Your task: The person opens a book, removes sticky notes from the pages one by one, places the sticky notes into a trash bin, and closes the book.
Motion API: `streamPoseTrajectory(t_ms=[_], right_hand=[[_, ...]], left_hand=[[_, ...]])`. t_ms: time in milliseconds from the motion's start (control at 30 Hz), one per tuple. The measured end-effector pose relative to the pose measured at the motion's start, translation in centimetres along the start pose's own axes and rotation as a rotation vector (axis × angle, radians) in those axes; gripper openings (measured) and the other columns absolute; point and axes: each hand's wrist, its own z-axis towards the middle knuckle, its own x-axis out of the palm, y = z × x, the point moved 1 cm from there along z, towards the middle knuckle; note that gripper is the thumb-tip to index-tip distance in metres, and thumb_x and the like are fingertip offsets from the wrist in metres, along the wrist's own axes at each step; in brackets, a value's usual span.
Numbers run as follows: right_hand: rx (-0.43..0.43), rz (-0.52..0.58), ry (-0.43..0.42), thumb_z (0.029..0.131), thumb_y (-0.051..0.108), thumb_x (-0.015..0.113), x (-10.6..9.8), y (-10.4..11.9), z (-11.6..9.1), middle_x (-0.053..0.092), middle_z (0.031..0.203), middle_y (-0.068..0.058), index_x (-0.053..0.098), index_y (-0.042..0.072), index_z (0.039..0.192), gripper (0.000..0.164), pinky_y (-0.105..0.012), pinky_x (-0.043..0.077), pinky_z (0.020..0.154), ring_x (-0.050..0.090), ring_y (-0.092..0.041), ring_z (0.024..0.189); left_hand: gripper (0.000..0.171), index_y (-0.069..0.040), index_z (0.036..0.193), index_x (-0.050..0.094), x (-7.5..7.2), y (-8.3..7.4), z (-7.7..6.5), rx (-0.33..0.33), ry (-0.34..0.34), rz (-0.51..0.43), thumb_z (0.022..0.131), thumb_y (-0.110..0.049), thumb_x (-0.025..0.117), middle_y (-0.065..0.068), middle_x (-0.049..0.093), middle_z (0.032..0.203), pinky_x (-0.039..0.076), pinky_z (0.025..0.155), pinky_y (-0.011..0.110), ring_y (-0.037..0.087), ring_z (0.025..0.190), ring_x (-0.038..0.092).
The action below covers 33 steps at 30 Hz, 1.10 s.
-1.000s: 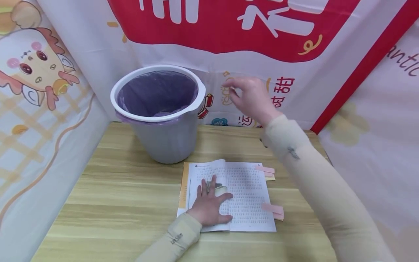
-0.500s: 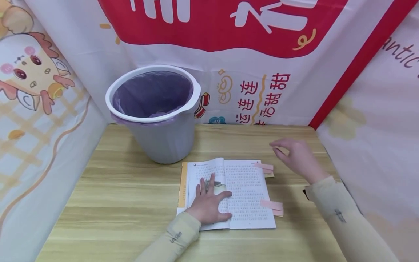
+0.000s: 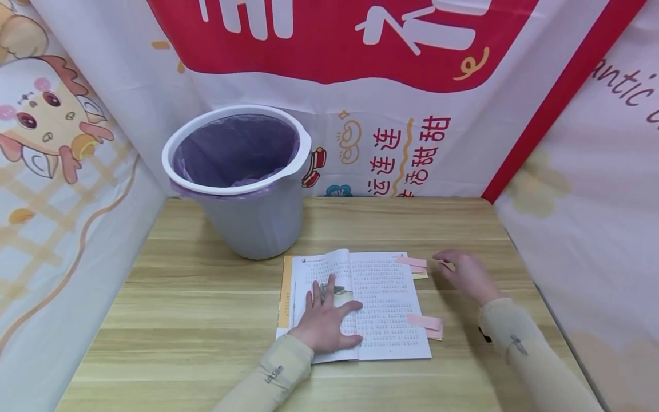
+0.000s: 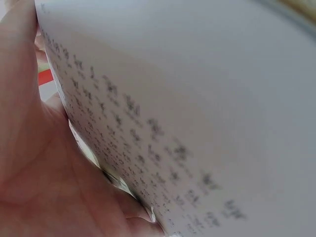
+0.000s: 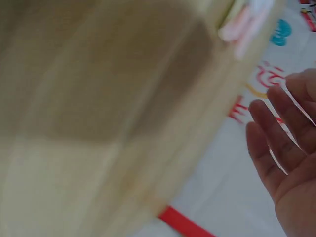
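Observation:
An open book (image 3: 386,337) lies on the wooden table, with printed text and a small picture on its pages. Pink paper strips stick out from its right edge: an upper strip (image 3: 412,263) and a lower strip (image 3: 426,323). My left hand (image 3: 323,327) presses on the left page with its fingers spread. In the left wrist view, the page (image 4: 197,98) rises beside the palm. Just right of the upper strip, my right hand (image 3: 467,277) hovers over the table, holding nothing. Its relaxed, slightly bent fingers (image 5: 276,143) show in the right wrist view.
A grey bin (image 3: 257,223) with a white rim and purple liner stands behind the book to the left. Printed cloth (image 3: 329,103) hangs at the back and on both sides. Bare table (image 3: 170,332) lies left of the book.
My right hand has come down from beside the bin to the right of the book, then a little lower towards the upper strip. The left hand stays on the page.

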Motion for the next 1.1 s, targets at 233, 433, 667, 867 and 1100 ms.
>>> streamPoseTrajectory(t_ms=[233,433,667,867,1100], right_hand=[[0.049,0.019,0.035,0.091,0.02,0.063,1.8,-1.1,0.7,0.069,0.122,-0.015,0.071,0.007,0.119,0.032,-0.053,0.045,0.099,0.061,-0.038,0.117],[-0.01,-0.097,0.076,0.09,0.025,0.065,2.6,-0.7,1.3,0.07,0.12,-0.011,0.072,0.011,0.119,0.033,-0.052,0.045,0.1,0.063,-0.034,0.116],[-0.025,-0.141,0.113,0.089,0.026,0.066,3.1,-0.2,1.7,0.069,0.123,-0.009,0.071,0.013,0.121,0.035,-0.051,0.045,0.101,0.062,-0.032,0.119],[-0.042,-0.163,0.115,0.088,0.026,0.068,3.6,0.2,2.0,0.067,0.126,-0.008,0.07,0.014,0.122,0.036,-0.05,0.045,0.101,0.061,-0.031,0.121],[-0.142,-0.231,0.059,0.086,0.025,0.071,4.3,0.1,2.2,0.071,0.119,-0.005,0.073,0.016,0.118,0.034,-0.047,0.049,0.098,0.065,-0.027,0.115]], left_hand=[[0.072,-0.049,0.139,0.048,0.0,0.0,0.0,0.002,-0.002,0.0,0.072,-0.072,0.06,0.022,-0.008,0.164,0.01,0.113,0.069,0.062,0.142,-0.002],[0.072,-0.051,0.139,0.047,0.0,0.0,0.0,0.001,0.001,0.009,0.072,-0.074,0.058,0.021,-0.009,0.164,0.011,0.114,0.068,0.062,0.142,-0.002],[0.072,-0.051,0.14,0.046,0.0,0.0,-0.1,0.005,-0.005,0.018,0.072,-0.074,0.058,0.022,-0.009,0.164,0.011,0.113,0.069,0.063,0.141,-0.002],[0.072,-0.049,0.14,0.047,-0.1,-0.1,-0.2,0.011,-0.008,0.017,0.073,-0.073,0.058,0.023,-0.007,0.164,0.013,0.112,0.069,0.063,0.141,0.0],[0.071,-0.049,0.14,0.047,-0.1,0.0,-0.1,0.012,-0.007,0.017,0.074,-0.073,0.057,0.023,-0.007,0.164,0.012,0.113,0.069,0.063,0.141,-0.001]])
